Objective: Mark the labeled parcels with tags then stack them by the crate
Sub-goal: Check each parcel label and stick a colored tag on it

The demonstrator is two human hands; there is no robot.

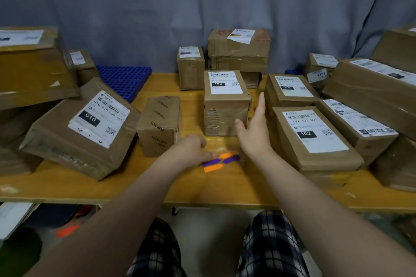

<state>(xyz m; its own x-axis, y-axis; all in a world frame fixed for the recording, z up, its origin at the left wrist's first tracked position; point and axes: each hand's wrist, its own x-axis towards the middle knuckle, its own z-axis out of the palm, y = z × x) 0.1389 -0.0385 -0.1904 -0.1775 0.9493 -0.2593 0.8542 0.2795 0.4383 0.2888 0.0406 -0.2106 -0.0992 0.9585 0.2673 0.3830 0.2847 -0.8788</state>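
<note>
Left hand (193, 148) pinches orange-and-purple paper tags (221, 161) on the crowded wooden counter (202, 189); right hand (254, 129), splayed, just beside brown cardboard parcel (226, 105).

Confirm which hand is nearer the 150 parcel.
Right. Right hand spreads at the front-right corner of the 150 parcel; left hand lies short of it, fingers on the tags.

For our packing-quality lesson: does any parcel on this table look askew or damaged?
Yes. The 010 parcel at left sits tilted; the 150 parcel mid-table has torn card baring corrugation on its front.
</note>
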